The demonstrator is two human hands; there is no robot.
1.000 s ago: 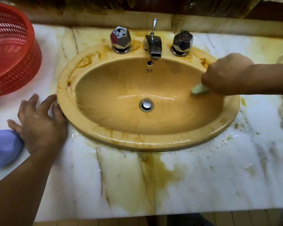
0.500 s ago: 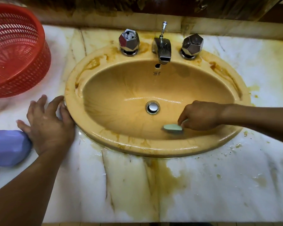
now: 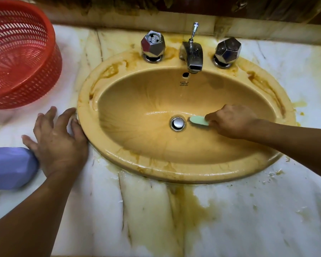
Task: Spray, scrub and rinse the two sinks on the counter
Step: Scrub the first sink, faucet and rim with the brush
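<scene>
Scrubbing in progress: right hand [image 3: 232,121] is down inside the oval mustard-yellow ceramic sink [image 3: 156,143], fingers curled tight round a pale green plastic scrub brush [image 3: 199,121]; the brush head lies on the basin floor just beside the round chrome drain [image 3: 177,123], on its right. Left hand [image 3: 58,143] lies flat on the white marble counter with brown veins [image 3: 258,210], fingers spread, holding nothing, the fingertips touching the sink's left outer rim. The sink is set into the counter, centre of view; brown streaks on the rim at upper left and upper right, and radial streaks across the bowl. At the back of the rim: a chrome spout [image 3: 192,56] with a lift rod, between two faceted chrome tap knobs [image 3: 152,44]. A thin stream of water seems to fall from the spout, but it's hard to be sure. A red perforated plastic basket [image 3: 20,58] stands on the counter at far left, well apart from the sink. A lilac rounded object [image 3: 9,167] sits by the left wrist; I can't tell what it is. Yellow-brown stains run over the counter in front of the sink.
</scene>
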